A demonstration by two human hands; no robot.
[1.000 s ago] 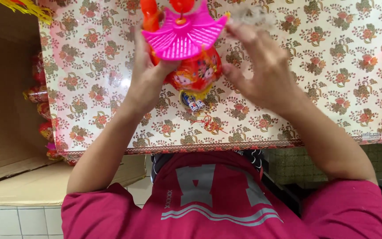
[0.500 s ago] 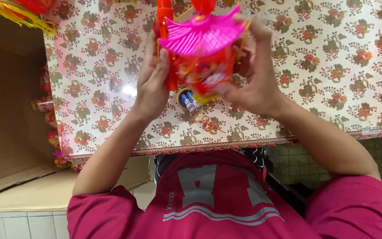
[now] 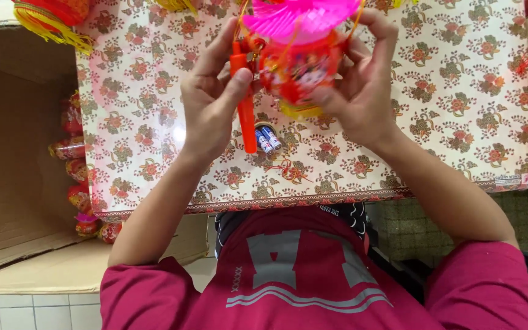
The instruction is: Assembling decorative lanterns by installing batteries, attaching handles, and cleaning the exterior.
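My left hand pinches the red stick, my right hand cups the lantern, held above the floral table. Looks light, thin plastic (crushable), so I'd grip the rim, not the pink top.

You are looking down at a table covered with a glossy floral-print cloth, cream with red and green flower motifs and a patterned border along the near edge. Lying directly on the cloth, near the centre, are two small blue-and-white batteries, side by side. Just below them, a small red knotted cord rests on the surface. At the far left corner, a red ornament with yellow fringe overhangs the table edge.
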